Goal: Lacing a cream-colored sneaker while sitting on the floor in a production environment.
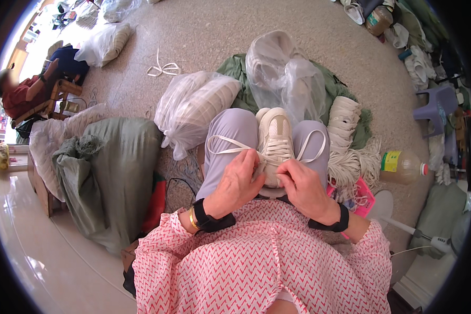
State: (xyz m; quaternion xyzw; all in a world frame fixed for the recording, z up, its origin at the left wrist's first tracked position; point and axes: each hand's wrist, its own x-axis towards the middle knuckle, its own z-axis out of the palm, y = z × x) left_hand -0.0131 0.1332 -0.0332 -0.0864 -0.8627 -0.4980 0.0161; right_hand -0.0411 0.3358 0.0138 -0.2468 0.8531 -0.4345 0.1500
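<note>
- Shoe (275, 137): cream-white sneaker, resting toe-away on the person's lap between the two lilac-clad knees.
- Lace (230, 147): flat white. It already crosses several times over the tongue; two long loose ends loop out, one over the knee left of the shoe, one over the knee right of it.
- Judged stage: lacing mostly threaded, ends not yet tied; the part nearest the body is in hand.
- Left hand (239, 180): grip pinched on the lace at the near-left edge of the shoe.
- Right hand (302, 184): grip clenched on the near-right edge of the shoe, fingertips at the lace; exactly what it pinches is hidden.
- Clear plastic bag (193, 107), left of the shoe: knotted, full of pale shoes.
- Second clear bag (282, 68), beyond the shoe: open, lying on green cloth.
- Stack of white soles or shoes (343, 121), right of the shoe, with a bundle of white laces (350, 166) just below it.
- Plastic bottle (401, 166), far right of the shoe: on its side, yellow-green label, red cap.
- Pink packet (364, 196), near right of the shoe, partly hidden.
</note>
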